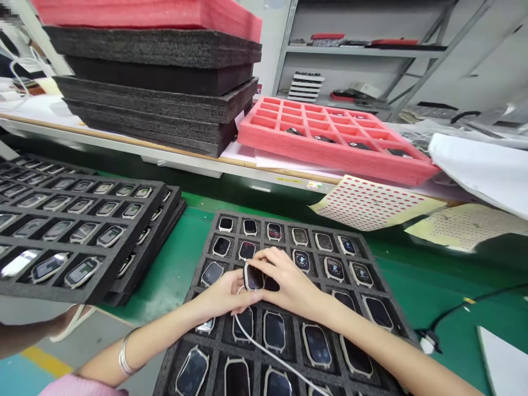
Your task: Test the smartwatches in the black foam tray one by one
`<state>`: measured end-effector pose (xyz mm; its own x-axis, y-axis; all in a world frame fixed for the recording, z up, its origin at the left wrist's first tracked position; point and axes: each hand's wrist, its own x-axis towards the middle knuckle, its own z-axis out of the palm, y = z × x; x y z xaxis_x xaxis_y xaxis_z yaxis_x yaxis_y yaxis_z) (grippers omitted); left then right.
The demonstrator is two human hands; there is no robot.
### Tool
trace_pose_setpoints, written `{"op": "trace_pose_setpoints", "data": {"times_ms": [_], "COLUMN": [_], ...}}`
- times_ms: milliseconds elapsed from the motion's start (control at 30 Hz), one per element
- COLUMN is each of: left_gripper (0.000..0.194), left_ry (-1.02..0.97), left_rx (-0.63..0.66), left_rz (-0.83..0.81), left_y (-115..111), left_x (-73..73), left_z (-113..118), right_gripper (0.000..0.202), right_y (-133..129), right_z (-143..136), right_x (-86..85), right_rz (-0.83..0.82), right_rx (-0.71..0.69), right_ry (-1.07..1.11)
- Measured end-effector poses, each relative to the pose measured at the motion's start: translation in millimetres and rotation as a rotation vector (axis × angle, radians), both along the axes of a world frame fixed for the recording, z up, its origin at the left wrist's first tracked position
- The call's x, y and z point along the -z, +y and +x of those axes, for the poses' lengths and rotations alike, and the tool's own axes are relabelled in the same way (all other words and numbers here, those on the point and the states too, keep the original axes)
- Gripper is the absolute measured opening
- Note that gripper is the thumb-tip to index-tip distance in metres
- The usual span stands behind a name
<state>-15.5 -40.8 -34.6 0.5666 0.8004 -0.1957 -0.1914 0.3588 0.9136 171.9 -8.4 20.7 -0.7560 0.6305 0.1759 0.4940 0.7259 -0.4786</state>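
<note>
A watch (pixel 253 276) with a dark screen is held between both hands over a black foam tray (pixel 373 258) of watches. My left hand (pixel 231 292) grips its lower left side, with a white cable (pixel 272 347) running out beneath the fingers toward the lower right. Fingers of my right hand (pixel 284 278) close round the watch's top and right edge. Where the cable ends is hidden under my left hand. Some watches in the tray have lit screens, such as one (pixel 301 260) right of the hands.
Stacked black trays of watches (pixel 154 234) lie at the left. Behind, a shelf (pixel 243 163) holds piled black foam (pixel 157 88) and a red foam tray (pixel 330 154). Dotted sticker sheets (pixel 367 203) hang over its edge. A black cable (pixel 454 308) lies at the right.
</note>
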Motion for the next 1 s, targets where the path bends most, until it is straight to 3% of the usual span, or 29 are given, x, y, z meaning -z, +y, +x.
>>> {"op": "trace_pose_setpoints", "data": {"times_ms": [267,533,1000], "left_gripper": [0.035,0.035,0.034], "left_ry": [0.082,0.039,0.099], "left_rx": [-0.072,-0.079,-0.061], "left_rz": [0.045,0.038,0.102], "left_y": [-6.0,-8.7,-11.6], "left_x": [-6.0,-18.2,-8.6], "left_z": [2.9,-0.1,-2.1], "right_gripper": [0.044,0.039,0.042], "right_y": [-4.0,-10.0,-13.6], "right_z": [-2.7,-6.7,-3.9], "right_x": [19.6,22.4,23.1], "right_rz": [-0.013,-0.023,0.019], "right_rx": [-0.014,-0.01,-0.019], "right_ry": [0.134,0.242,0.206]}}
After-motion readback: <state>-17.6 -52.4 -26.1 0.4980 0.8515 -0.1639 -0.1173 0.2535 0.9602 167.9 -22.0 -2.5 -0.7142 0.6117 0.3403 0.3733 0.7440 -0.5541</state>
